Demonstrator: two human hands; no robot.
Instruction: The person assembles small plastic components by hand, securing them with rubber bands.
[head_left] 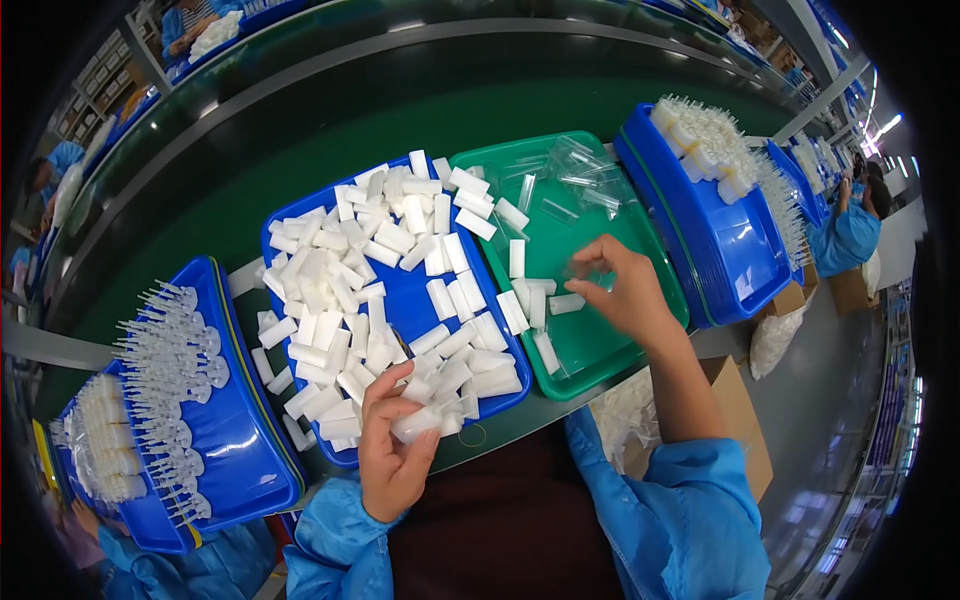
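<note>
My left hand (pixel 395 450) is closed round a white plastic piece (pixel 415 425) at the near edge of a blue tray (pixel 405 310). The tray is heaped with many more short white plastic pieces (pixel 330 270). My right hand (pixel 630 290) hovers over a green tray (pixel 640 345), its thumb and forefinger curved and apart. Its fingertips are slightly blurred, and I make out nothing between them. Just by the thumb lies a loose white piece (pixel 567 303). Several others lie along the green tray's left side, and clear plastic sleeves (pixel 580 175) lie at its far end.
Stacked blue trays (pixel 230 430) on the left hold rows of thin-stemmed translucent parts (pixel 175 390). More blue trays (pixel 740 265) stand on the right with bundled parts (pixel 705 140). A cardboard box (pixel 740 420) is below my right arm. A co-worker in blue (pixel 845 240) is at far right.
</note>
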